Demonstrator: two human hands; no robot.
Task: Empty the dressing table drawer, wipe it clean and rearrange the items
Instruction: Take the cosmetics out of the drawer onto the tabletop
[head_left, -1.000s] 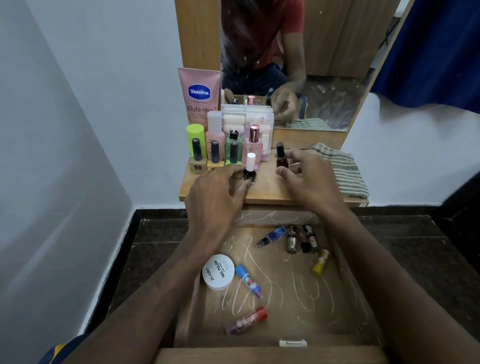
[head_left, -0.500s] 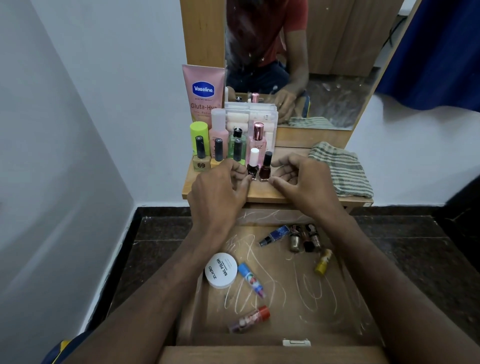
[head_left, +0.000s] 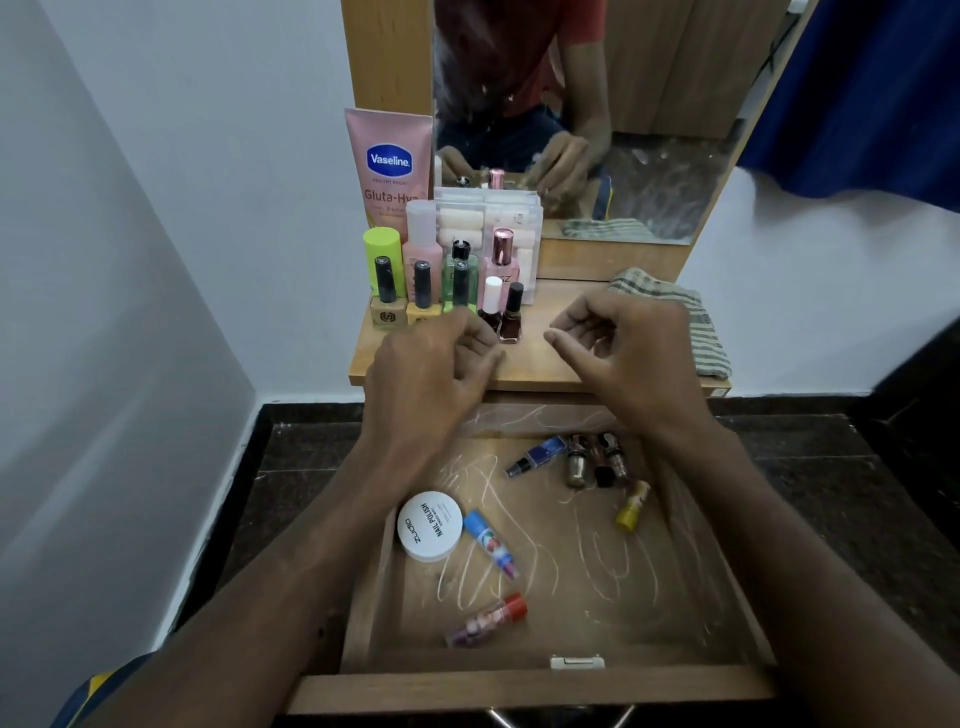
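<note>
The wooden drawer stands pulled out below the table top. Inside lie a white round jar, a blue tube, a red-capped tube, a blue bottle, small dark bottles and a yellow bottle. White scribble marks cover the drawer floor. On the top, a white-capped bottle and a dark-capped bottle stand side by side. My left hand and right hand hover just in front of them, fingers loosely curled, holding nothing.
Behind the two bottles stand a pink Vaseline tube, a green container, several small bottles and a clear box. A striped cloth lies on the right of the top. A mirror rises behind.
My hands set the white-capped and dark-capped bottles side by side, let go of them and drew back toward me. Both hands now hold nothing.
</note>
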